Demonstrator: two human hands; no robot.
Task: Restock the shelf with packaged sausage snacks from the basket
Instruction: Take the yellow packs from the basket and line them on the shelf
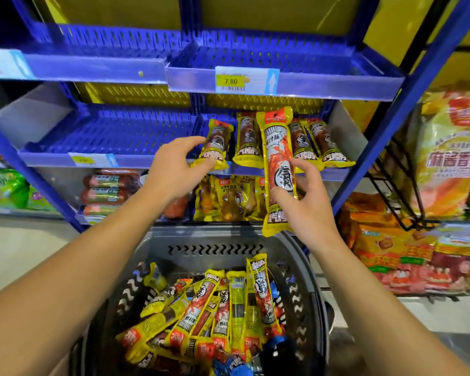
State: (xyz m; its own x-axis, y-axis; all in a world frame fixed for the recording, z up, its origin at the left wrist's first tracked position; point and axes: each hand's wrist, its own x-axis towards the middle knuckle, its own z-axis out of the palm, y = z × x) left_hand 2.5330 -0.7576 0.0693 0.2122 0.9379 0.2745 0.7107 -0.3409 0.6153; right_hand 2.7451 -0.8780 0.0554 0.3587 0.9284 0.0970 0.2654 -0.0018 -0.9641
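A person's left hand (174, 169) grips the leftmost of four sausage packs (215, 143) on the blue middle shelf (114, 131); the right hand (304, 204) holds a fifth, red pack (278, 169) upright before it, above the grey basket (217, 240) heaped with more.

We see blue slotted shelves (114, 137) with yellow perforated back panels (136, 96). The price tag (231, 80) is white and yellow with black digits. The sausage packs on the shelf (248, 142) are yellow-edged with brown centres; the held pack (278, 169) is yellow with red and white print. The basket (215, 251) is grey with zigzag slots. The sausage packs in the basket (209, 308) are yellow and red.
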